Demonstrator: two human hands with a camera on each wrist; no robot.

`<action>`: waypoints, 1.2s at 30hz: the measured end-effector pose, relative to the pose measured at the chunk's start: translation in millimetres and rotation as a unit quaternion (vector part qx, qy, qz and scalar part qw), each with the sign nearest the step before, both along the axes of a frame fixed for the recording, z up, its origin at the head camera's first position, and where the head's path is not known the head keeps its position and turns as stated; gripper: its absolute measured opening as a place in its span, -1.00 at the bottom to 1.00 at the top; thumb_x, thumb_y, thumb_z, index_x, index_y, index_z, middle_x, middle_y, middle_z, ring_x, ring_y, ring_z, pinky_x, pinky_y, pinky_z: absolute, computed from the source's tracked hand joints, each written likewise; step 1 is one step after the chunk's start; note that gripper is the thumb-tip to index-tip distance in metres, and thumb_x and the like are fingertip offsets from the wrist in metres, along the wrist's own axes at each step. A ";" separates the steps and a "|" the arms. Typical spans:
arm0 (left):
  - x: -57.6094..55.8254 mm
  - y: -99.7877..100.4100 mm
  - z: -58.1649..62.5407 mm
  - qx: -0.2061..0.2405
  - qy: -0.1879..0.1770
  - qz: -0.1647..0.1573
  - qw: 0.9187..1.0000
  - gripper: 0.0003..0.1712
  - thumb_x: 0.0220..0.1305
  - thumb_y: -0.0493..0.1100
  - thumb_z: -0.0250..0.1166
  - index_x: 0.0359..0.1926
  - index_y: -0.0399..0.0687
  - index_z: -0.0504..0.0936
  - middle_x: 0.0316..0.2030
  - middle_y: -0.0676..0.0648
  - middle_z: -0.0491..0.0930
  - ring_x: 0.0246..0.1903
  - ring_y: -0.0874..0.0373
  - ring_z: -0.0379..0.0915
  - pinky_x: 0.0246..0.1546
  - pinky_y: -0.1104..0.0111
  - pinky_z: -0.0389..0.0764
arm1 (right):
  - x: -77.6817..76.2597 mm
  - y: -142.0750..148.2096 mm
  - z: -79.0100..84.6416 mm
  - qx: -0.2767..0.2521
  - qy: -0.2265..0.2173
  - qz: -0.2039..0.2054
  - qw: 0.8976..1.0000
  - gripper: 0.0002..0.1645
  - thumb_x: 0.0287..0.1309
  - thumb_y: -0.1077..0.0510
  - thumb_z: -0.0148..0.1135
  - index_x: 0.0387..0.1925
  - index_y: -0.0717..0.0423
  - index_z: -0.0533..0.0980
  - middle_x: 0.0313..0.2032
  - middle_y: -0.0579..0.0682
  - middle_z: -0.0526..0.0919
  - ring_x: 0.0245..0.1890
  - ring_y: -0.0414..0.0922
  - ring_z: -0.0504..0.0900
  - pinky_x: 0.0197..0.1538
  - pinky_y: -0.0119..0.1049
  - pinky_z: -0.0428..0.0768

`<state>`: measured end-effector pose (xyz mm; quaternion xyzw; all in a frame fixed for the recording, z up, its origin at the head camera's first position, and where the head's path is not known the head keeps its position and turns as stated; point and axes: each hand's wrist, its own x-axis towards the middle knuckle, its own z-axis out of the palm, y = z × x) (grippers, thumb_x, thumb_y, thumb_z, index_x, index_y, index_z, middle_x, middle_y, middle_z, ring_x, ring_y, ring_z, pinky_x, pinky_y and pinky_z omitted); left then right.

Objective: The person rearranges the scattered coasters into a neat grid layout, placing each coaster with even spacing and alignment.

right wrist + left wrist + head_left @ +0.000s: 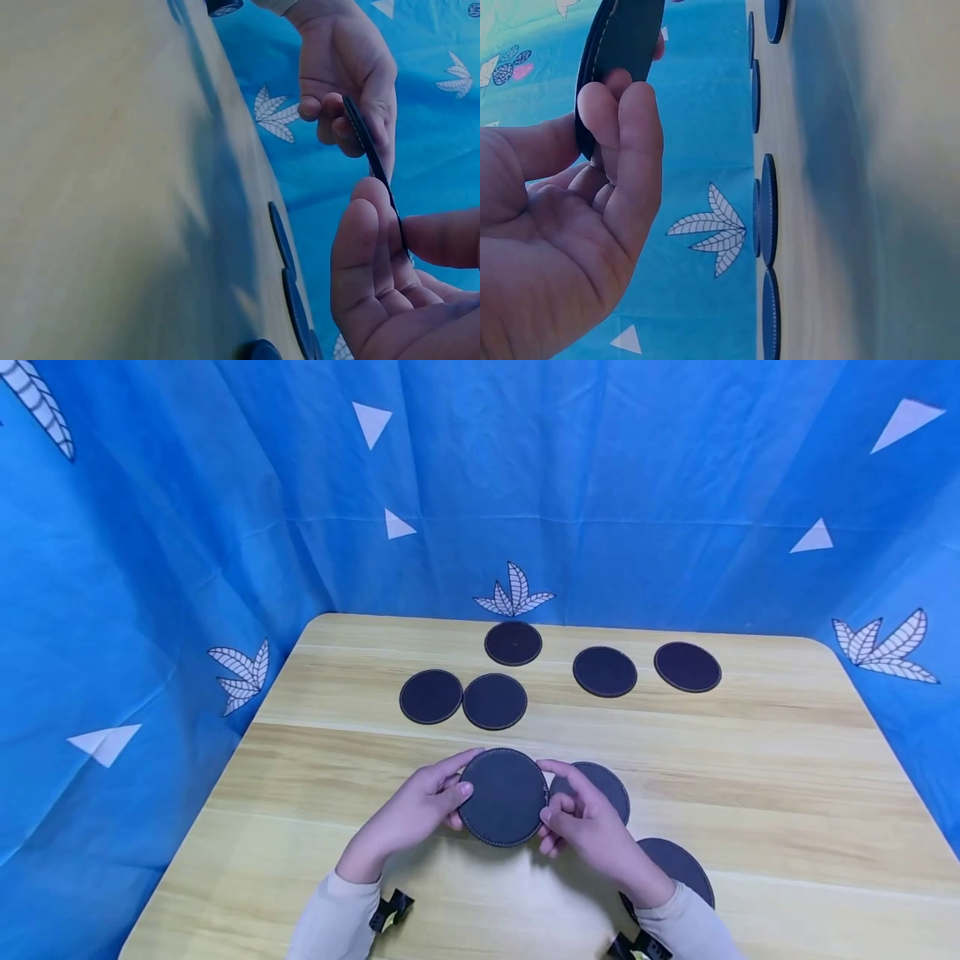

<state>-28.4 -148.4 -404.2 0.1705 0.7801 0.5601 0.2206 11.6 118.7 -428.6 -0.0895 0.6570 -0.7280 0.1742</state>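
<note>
Holds a round, stitched-edge black coaster above the wooden surface, pinched at opposite edges by left grip and right grip, with five similar coasters beyond.

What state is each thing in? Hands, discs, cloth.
Held disc: raised off the table
Left hand: pinching held disc's left edge
Right hand: pinching held disc's right edge
Middle disc pair: flat, side by side, seemingly touching
Three back discs: flat, apart
Two near discs: flat, partly hidden by right hand and arm
Blue cloth: hanging, creased
</note>
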 end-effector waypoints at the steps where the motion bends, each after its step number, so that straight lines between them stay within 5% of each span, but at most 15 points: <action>1: -0.6 0.5 1.1 -0.004 0.001 -0.001 1.000 -0.41 0.54 -0.28 0.10 0.52 -0.13 0.27 -0.51 -0.06 0.47 -0.52 0.06 0.57 -0.22 0.30 0.64 | -0.9 0.7 0.8 -0.001 -0.002 -0.003 1.000 -0.24 0.32 0.48 0.06 0.49 0.23 0.12 -0.46 0.19 0.52 -0.54 -0.03 0.69 -0.41 -0.16 0.70; 10: -9.5 2.4 8.7 0.021 -0.014 -0.047 0.999 -0.27 0.50 -0.27 0.15 0.58 -0.11 0.11 -0.50 -0.09 0.51 -0.45 -0.08 0.59 -0.29 0.28 0.67 | -6.3 8.4 8.7 -0.008 0.008 -0.029 1.000 -0.30 0.32 0.47 0.08 0.46 0.24 0.20 -0.46 0.21 0.53 -0.54 -0.06 0.68 -0.41 -0.17 0.71; 22: -17.5 3.4 12.3 0.043 -0.039 -0.097 0.994 -0.12 0.49 -0.33 0.15 0.63 0.05 -0.11 -0.46 -0.12 0.61 -0.47 0.06 0.55 -0.32 0.27 0.67 | -13.9 14.3 15.6 -0.001 0.006 -0.052 0.999 -0.36 0.37 0.44 0.08 0.43 0.32 0.23 -0.44 0.24 0.53 -0.54 -0.07 0.68 -0.40 -0.22 0.69; 36: -30.3 19.3 14.0 0.074 -0.054 -0.072 0.993 -0.14 0.47 -0.40 0.12 0.62 0.04 -0.05 -0.48 -0.16 0.60 -0.49 0.07 0.51 -0.33 0.28 0.68 | -25.2 22.8 19.2 -0.002 0.010 -0.072 0.997 -0.37 0.40 0.45 0.01 0.46 0.26 0.23 -0.45 0.17 0.54 -0.56 -0.07 0.65 -0.40 -0.25 0.67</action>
